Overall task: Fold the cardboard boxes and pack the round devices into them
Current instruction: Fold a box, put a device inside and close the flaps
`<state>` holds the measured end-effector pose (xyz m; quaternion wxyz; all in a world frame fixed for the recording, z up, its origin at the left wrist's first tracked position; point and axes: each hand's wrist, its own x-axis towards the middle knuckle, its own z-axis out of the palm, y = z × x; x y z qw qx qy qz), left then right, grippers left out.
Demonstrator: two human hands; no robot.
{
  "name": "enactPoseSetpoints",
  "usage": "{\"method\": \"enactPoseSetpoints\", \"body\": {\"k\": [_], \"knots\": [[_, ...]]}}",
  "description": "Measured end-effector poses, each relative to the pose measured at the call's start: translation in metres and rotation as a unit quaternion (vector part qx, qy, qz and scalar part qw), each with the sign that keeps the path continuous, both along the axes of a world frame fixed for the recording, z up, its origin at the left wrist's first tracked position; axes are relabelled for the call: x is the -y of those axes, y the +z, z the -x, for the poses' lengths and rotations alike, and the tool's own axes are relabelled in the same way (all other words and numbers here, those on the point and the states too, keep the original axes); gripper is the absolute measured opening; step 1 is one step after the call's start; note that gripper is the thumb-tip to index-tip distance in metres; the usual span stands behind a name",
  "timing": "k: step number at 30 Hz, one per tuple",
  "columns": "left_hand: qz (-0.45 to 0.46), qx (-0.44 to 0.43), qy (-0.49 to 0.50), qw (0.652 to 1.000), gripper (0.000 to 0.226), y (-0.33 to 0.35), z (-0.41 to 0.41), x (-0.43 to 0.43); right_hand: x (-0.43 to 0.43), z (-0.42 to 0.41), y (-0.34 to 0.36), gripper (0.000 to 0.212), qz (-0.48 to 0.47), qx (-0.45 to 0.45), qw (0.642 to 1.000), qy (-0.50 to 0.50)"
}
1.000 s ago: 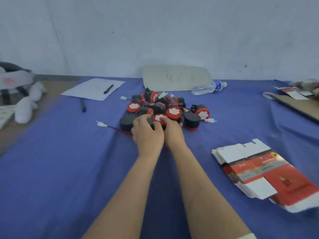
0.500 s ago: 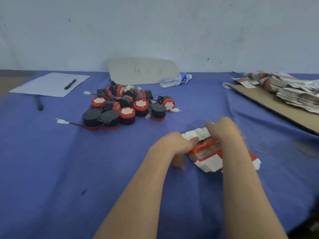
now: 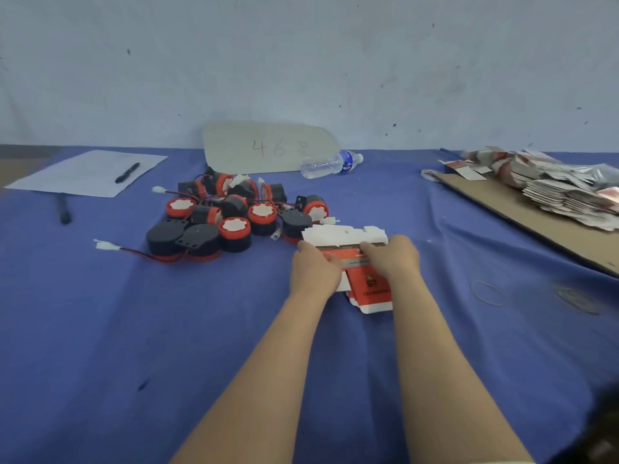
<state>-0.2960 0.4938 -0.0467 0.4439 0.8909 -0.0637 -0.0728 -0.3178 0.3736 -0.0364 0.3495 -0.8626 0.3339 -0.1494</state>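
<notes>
Cardboard boxes [image 3: 371,283] — between left hand [image 3: 314,272], right hand [image 3: 396,259]

Bare blue cloth [image 3: 134,323] fills the frame's lower left and lower right. The heap of round devices [image 3: 231,216] with trailing wires [image 3: 140,254] blocks centre left; a cardboard sheet [image 3: 502,202] stacked with flat boxes [image 3: 562,195] bars the upper right.

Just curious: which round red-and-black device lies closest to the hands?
The black-topped round device at the pile's right front edge, just behind the left hand, beside the flaps of the red-and-white cardboard box. Others lie farther.
</notes>
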Motion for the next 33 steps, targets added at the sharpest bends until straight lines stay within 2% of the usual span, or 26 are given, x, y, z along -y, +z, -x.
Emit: {"method": "enactPoseSetpoints", "body": {"k": [2, 4, 8, 12, 16, 18, 20, 22, 25, 28, 33], "knots": [[-0.063, 0.019, 0.007, 0.998, 0.067, -0.003, -0.001, 0.003, 0.000, -0.006, -0.002, 0.018, 0.012, 0.020, 1.000, 0.008], [-0.103, 0.040, 0.016, 0.994, 0.075, -0.002, -0.001, 0.003, -0.001, -0.008, -0.002, 0.017, 0.018, 0.033, 0.999, 0.011], [-0.107, 0.081, 0.027, 0.991, 0.075, 0.002, -0.001, 0.005, 0.000, -0.009, 0.001, 0.024, 0.019, 0.052, 0.998, -0.004], [-0.127, 0.061, 0.025, 0.990, 0.071, 0.007, -0.001, 0.003, -0.005, -0.006, 0.005, 0.031, 0.049, 0.047, 0.998, -0.020], [-0.115, 0.080, 0.037, 0.989, 0.070, 0.015, 0.000, 0.000, -0.014, -0.004, 0.014, 0.039, 0.065, 0.070, 0.995, -0.016], [-0.060, 0.099, 0.039, 0.993, 0.067, 0.022, 0.001, -0.002, -0.019, 0.000, 0.021, 0.040, 0.066, 0.133, 0.989, -0.012], [0.101, 0.124, 0.043, 0.986, 0.049, 0.034, 0.002, -0.006, -0.030, 0.005, 0.030, 0.035, 0.031, 0.246, 0.969, -0.004], [0.276, 0.115, 0.073, 0.951, 0.036, 0.048, 0.004, -0.016, -0.047, 0.007, 0.039, 0.024, -0.037, 0.350, 0.936, 0.006], [0.412, 0.113, 0.136, 0.894, 0.041, 0.064, 0.003, -0.040, -0.079, 0.003, 0.048, 0.024, -0.148, 0.434, 0.889, 0.011], [0.435, 0.157, 0.191, 0.866, 0.041, 0.062, 0.002, -0.070, -0.115, -0.006, 0.043, 0.030, -0.190, 0.433, 0.879, 0.063], [0.353, 0.256, 0.238, 0.868, 0.029, 0.035, -0.002, -0.117, -0.161, -0.013, 0.016, 0.024, -0.218, 0.421, 0.867, 0.154]]}}
